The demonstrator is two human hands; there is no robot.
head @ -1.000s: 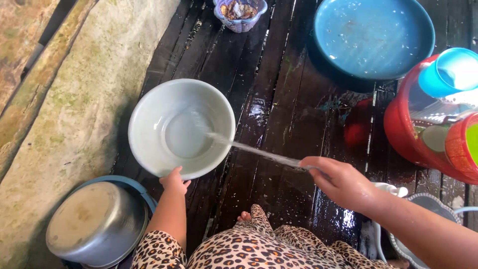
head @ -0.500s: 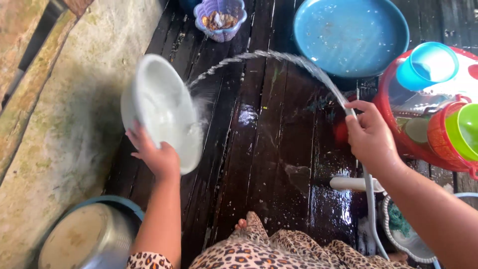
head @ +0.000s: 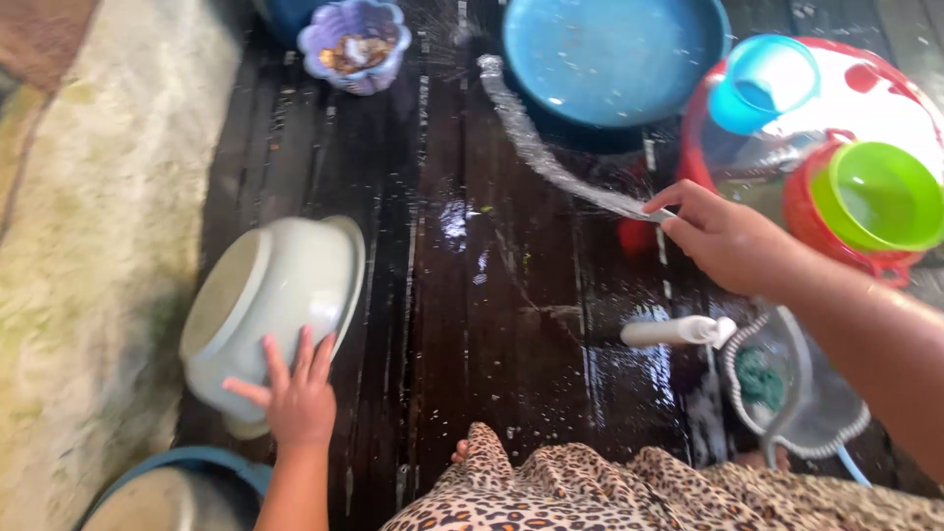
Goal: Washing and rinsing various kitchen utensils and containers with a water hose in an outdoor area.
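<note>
While tipped on its side near the left edge of the wet dark plank floor, pale green bowl with mouth turned leftward, base toward the planks' middle. Left hand flat against the bowl's rounded outside, fingers spread wide and pressed on the wall, not curled round the rim; a loose, open grip that steadies rather than clasps. Right hand over the right half of the floor, fingers drawn close together, pinched on the end of a thin hose at the fingertips; a tight, nearly closed grip. Jet of water arcing from that nozzle toward the far edge, ending just beside the round blue basin at the far edge. No printed labels or signs readable anywhere. Small purple scalloped bowl with brownish scraps near the far left corner. At the far right corner, red-and-white tub carrying a light blue cup and a bright green cup set in a red holder. Near the right edge, below the right hand, white handle lying flat, and beside it a white-rimmed strainer with something green inside. At the near left corner, blue-rimmed metal pot, partly cut off. Leopard-print cloth along the near edge.
</note>
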